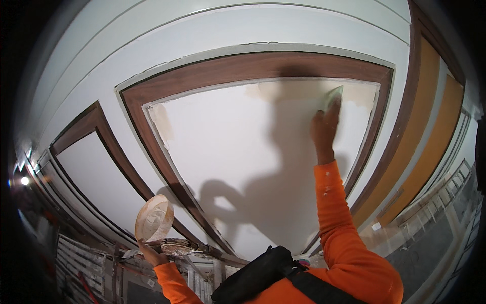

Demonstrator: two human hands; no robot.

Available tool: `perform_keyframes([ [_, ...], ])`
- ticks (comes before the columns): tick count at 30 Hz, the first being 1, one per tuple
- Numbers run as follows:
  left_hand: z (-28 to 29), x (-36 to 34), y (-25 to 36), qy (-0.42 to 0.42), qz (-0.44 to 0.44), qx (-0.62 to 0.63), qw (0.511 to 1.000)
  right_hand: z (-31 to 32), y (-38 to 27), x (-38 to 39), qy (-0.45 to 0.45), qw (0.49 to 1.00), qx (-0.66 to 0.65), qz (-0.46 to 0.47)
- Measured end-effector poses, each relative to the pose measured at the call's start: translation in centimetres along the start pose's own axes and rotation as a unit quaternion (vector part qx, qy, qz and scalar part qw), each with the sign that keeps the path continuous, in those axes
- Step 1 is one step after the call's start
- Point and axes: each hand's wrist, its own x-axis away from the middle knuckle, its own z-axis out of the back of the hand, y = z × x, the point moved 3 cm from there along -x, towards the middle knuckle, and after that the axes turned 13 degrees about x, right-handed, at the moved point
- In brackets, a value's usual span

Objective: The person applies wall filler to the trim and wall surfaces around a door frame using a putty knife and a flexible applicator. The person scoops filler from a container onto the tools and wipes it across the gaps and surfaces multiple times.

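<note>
My right hand (326, 125) is raised to the upper right of a framed white wall panel (212, 131). Its fingers are closed on a pale green putty spreader (335, 92), whose blade lies at the panel, just under the brown wooden frame (243, 68). Cream-coloured filler (276, 91) coats a strip of the panel along the top, and another patch shows at its left edge. Low on the left, my left hand (152, 255) grips a shallow round bowl (139, 218) from below. Whitish putty (155, 217) fills the bowl, which looks tilted toward me.
A black bag (258, 273) hangs on a strap across my body. Another brown-framed panel (91, 162) is on the left, and an orange-brown door (422, 116) on the right. A ladder (430, 207) lies low at the right; a bright lamp (24, 181) shines far left.
</note>
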Motion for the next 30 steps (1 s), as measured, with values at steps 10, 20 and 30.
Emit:
perform_keyframes([
  [10, -1.3, 1.2, -0.1, -0.015, -0.032, -0.015, 0.999, -1.8, -24.4, 10.4, -0.148, 0.983, -0.087, 0.066],
  [20, -0.8, 1.6, 0.2, -0.008, -0.03, -0.016, 0.999, 5.0, -20.0, 13.1, -0.165, 0.865, -0.095, 0.464],
  [30, -1.0, 1.2, -0.1, -0.013, -0.01, -0.029, 0.999, 1.2, -10.1, 2.7, 0.048, 0.768, 0.21, 0.603],
])
